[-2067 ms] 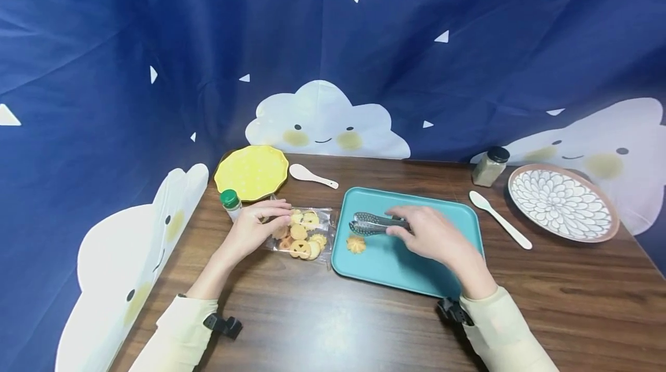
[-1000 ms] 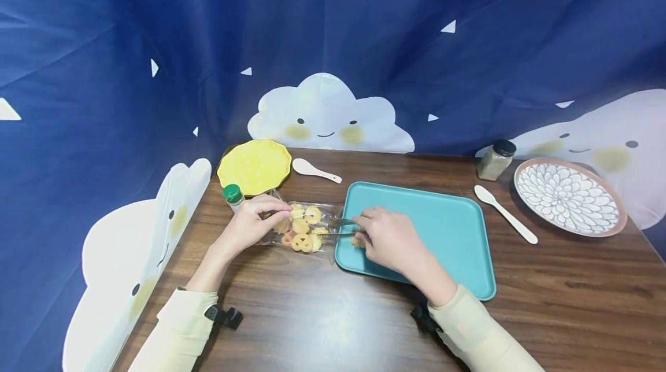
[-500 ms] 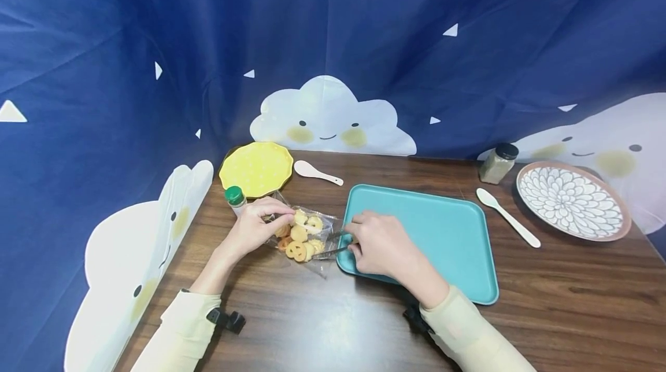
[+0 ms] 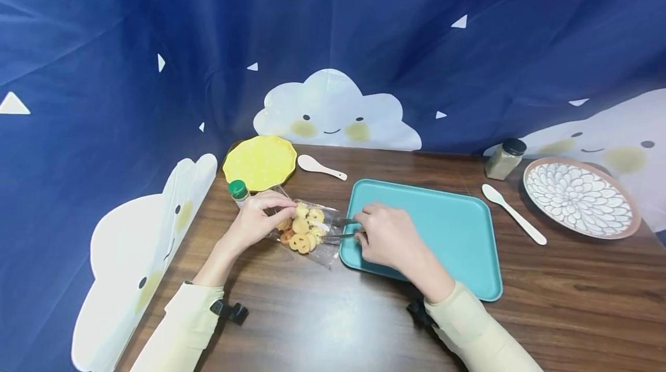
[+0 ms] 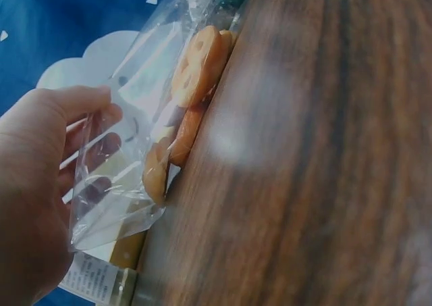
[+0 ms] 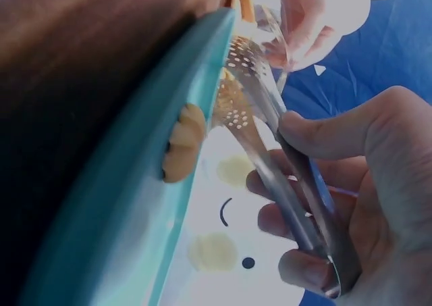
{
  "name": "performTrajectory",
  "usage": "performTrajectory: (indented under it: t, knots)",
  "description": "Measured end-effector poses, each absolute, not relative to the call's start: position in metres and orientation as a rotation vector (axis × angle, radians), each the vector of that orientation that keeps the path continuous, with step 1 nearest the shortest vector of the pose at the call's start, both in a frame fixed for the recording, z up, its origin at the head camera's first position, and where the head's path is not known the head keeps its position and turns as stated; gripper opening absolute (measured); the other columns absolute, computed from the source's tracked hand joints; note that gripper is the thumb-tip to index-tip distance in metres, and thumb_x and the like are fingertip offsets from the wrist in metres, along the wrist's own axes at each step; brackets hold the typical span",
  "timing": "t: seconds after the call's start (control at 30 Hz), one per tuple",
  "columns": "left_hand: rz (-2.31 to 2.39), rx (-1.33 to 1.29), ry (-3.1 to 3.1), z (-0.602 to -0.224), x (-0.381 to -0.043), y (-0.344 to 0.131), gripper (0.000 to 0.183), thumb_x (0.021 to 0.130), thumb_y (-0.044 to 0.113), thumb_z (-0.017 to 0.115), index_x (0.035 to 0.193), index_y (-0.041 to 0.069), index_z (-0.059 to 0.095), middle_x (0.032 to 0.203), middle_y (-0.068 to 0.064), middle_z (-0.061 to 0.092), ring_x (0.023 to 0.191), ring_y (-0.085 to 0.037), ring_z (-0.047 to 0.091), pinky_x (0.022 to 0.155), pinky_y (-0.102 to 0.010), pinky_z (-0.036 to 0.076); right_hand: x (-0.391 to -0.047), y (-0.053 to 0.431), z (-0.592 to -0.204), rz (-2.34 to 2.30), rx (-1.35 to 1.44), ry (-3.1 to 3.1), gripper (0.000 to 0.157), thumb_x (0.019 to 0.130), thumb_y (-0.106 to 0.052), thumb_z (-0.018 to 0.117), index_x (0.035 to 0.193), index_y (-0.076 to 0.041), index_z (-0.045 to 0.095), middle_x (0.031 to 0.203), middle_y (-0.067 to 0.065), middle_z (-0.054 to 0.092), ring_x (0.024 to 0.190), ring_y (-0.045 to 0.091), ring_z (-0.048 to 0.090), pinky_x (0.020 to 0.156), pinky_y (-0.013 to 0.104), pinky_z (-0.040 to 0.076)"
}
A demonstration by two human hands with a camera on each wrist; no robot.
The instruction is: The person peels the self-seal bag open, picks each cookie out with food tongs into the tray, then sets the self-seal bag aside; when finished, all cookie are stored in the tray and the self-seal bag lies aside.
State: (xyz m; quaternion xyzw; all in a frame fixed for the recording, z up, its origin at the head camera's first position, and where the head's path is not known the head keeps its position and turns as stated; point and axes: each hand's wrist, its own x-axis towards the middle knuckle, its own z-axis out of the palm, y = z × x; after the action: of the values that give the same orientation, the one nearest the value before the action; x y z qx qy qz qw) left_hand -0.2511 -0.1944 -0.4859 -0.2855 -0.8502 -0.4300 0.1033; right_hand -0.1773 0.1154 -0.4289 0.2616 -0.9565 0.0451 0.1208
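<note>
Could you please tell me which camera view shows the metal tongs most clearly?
The right wrist view: the tongs fill it, perforated tips and arms in the right hand. The head view shows slim tips only; the left wrist view shows none clearly.

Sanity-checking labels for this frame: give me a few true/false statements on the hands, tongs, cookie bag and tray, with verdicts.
1. The right hand holds perforated metal tongs. True.
2. The left hand rests flat on the round yellow plate. False: it pinches the clear plastic bag of cookies, apart from the plate.
3. One pale piped cookie lies on the teal rectangular tray. True.
4. The green-capped bottle stands on the tray. False: it stands on the wooden table, left of the bag.
5. The tong tips point toward the bag. True.
</note>
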Motion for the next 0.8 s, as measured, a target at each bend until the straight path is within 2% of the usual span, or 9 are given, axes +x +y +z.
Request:
performTrajectory:
  t: [0.23,0.47,0.8]
  knots:
    - [-1.269,-0.800,-2.584,-0.4862,-0.2522,-0.1946,0.013,0.089,0.031,0.079,0.101,0.027,0.079,0.100,0.013,0.077,0.099,-0.004,0.069,0.093,-0.021,0.052,-0.1787,0.1159,-0.4316,0.215,0.795,-2.890,0.022,0.081,-0.024,0.076,0.102,-0.019,0.076,0.084,-0.007,0.069,0.078,0.014,0.064,0.055,0.033,0.051]
    - [-1.323,-0.755,-2.624,-0.4855,-0.2500,-0.1969,0.013,0.089,0.033,0.078,0.101,0.026,0.080,0.100,0.015,0.076,0.100,-0.003,0.069,0.093,-0.029,0.055,-0.1784,0.1160,-0.4319,0.246,0.819,-2.889,0.020,0.080,-0.023,0.074,0.100,-0.021,0.076,0.087,-0.007,0.072,0.079,0.012,0.065,0.056,0.033,0.051]
    - [-1.345,-0.748,-2.626,-0.4863,-0.2503,-0.1968,0.019,0.090,0.038,0.077,0.102,0.023,0.080,0.100,0.017,0.075,0.101,-0.001,0.068,0.093,-0.030,0.056,-0.1776,0.1100,-0.4348,0.213,0.887,-2.864,0.033,0.087,-0.031,0.076,0.117,-0.019,0.075,0.106,-0.004,0.075,0.100,0.018,0.071,0.070,0.040,0.060]
